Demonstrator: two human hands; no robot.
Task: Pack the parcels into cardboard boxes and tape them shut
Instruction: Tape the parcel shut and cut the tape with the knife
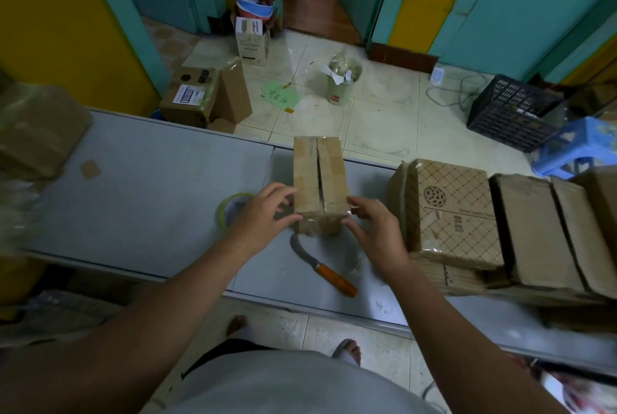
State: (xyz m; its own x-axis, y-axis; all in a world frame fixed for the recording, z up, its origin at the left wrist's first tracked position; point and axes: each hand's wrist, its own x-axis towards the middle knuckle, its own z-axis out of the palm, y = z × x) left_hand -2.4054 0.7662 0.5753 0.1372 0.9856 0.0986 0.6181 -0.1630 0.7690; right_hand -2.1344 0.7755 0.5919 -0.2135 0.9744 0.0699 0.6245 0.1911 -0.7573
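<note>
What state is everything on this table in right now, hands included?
Cardboard box: standing on the table, top flaps folded down, dark gap along the seam.
Left hand: grips the box's near left corner.
Right hand: grips its near right corner.
Tape roll: lying flat, untouched.
Knife: lying flat, untouched, curved blade bare.
Flat cartons: folded flat, stacked.

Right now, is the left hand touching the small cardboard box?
Touching. The head view shows the left hand pinching the cardboard box at its near left corner, fingertips on the side, thumb on the front face.
</note>
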